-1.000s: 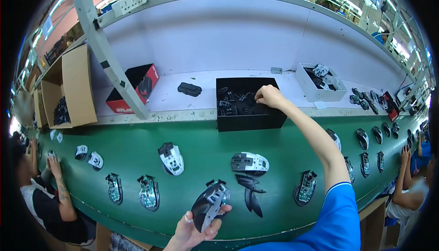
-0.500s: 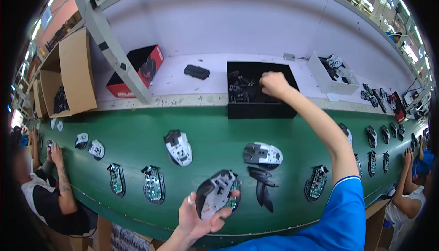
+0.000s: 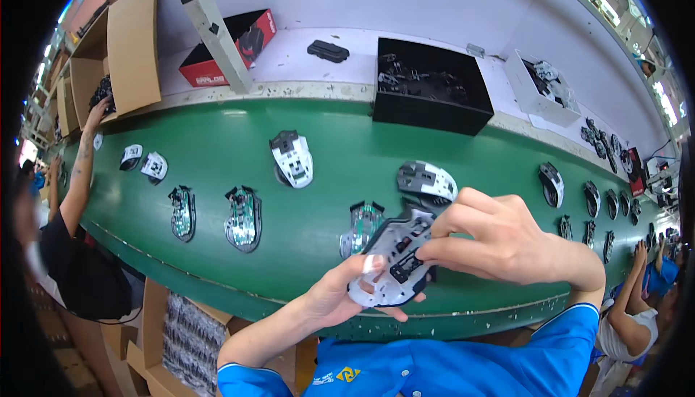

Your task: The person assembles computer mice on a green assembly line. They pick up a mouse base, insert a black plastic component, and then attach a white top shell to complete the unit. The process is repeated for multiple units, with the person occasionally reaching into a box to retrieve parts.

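My left hand [image 3: 334,294] grips a computer mouse shell [image 3: 376,290], its pale inner side turned up and tilted. The fingers wrap under the shell and the thumb presses on its near edge. Over the shell's inside, my right hand [image 3: 499,241] pinches a small black plastic part [image 3: 407,267] that touches the shell. Whether the part is seated there, I cannot tell. Just beyond the shell, a mouse base with a green circuit board [image 3: 362,225] lies partly covered. A white and grey mouse shell [image 3: 427,180] sits behind my right hand.
A black box [image 3: 434,116] of small dark parts stands on the back ledge, near a white box [image 3: 539,100]. More mouse bases [image 3: 242,220] and shells [image 3: 292,159] lie on the green table. At left, a co-worker's arm [image 3: 83,158] reaches into a cardboard box [image 3: 134,49].
My right hand has come back from the black box to the shell, with a small black part in its fingers. The shell now shows its inside. The view has tilted downward.
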Motion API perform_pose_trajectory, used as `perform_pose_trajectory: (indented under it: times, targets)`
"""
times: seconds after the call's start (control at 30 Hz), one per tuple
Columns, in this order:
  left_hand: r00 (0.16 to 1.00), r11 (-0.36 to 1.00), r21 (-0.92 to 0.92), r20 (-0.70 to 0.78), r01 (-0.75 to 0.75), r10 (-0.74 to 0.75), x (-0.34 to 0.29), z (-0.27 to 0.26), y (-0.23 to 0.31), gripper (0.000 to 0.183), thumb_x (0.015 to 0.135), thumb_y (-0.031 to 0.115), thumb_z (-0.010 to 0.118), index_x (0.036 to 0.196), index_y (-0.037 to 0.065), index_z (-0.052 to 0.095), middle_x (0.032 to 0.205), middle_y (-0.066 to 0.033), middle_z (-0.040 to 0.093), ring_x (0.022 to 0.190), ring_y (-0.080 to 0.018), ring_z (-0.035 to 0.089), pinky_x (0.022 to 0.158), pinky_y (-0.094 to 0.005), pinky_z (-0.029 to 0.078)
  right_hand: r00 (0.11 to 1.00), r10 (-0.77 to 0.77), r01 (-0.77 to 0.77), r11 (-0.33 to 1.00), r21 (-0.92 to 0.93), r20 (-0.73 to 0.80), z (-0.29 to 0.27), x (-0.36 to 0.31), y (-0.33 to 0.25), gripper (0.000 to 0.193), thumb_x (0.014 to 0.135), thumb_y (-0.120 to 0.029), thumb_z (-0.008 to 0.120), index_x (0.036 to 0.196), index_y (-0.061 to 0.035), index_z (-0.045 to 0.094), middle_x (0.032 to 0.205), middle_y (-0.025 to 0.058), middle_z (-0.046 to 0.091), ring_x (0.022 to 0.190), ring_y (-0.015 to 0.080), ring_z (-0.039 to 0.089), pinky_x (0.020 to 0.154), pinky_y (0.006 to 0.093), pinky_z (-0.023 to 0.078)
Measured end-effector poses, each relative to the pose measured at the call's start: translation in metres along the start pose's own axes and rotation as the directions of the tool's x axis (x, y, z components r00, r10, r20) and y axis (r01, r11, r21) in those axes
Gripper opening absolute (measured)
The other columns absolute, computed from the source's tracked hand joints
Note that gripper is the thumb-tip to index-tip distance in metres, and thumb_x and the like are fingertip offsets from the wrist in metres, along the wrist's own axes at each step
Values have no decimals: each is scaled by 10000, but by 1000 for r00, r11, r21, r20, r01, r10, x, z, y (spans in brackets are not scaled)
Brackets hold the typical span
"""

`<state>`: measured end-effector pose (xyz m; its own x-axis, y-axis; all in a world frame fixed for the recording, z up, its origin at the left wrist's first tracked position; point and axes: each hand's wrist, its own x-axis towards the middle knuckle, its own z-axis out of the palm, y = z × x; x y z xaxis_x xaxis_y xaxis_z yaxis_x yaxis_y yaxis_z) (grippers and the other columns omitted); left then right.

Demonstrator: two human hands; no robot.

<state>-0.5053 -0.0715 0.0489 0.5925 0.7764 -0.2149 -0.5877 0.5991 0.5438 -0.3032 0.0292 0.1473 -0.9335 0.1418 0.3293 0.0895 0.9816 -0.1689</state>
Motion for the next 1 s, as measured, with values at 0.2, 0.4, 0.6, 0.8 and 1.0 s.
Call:
perform_pose_trajectory:
  times: [0.2, 0.4, 0.6, 0.8, 1.0]
  targets:
    - [968, 938, 326, -250, 122, -39, -9, 33, -11, 586, 876, 462, 450, 1307, 69, 396, 1109, -72, 574, 963, -144, 572, 688, -275, 462, 994, -99, 102, 993, -67, 53, 4, -13, -22, 225, 652, -116, 609, 868, -54, 592, 794, 24, 429, 752, 144, 483, 476, 244, 432]
    - [974, 790, 611, -199, 41, 104, -17, 53, -10, 489, 858, 238, 517, 1282, 25, 400, 1081, -60, 539, 968, -99, 508, 741, -282, 447, 995, -14, 30, 989, -146, 103, -4, -23, -44, 177, 636, -137, 620, 797, -71, 583, 794, 24, 418, 770, 147, 472, 483, 243, 434]
    - [966, 688, 725, -174, -6, 193, -12, 59, -11, 471, 806, 84, 572, 1245, -15, 432, 1021, -70, 584, 917, -113, 541, 781, -273, 461, 989, 100, -76, 977, -201, 109, -10, -20, -64, 100, 607, -167, 615, 633, -98, 548, 801, 23, 431, 786, 146, 472, 501, 249, 438]
    - [957, 693, 721, -192, -14, 219, -11, 56, -10, 442, 788, 69, 584, 1210, -28, 492, 953, -86, 619, 849, -104, 565, 748, -277, 478, 991, 123, -97, 935, -343, 57, -4, -18, -76, 101, 582, -172, 606, 599, -96, 541, 792, 18, 442, 794, 141, 475, 519, 259, 433]
    - [947, 669, 741, -168, -61, 272, -11, 55, -9, 388, 788, 70, 588, 1162, -27, 544, 879, -58, 628, 753, -67, 543, 668, -247, 466, 965, 251, -222, 939, -262, 82, -7, -14, -78, 169, 609, -165, 653, 754, -95, 604, 789, 21, 455, 756, 154, 490, 503, 277, 430]
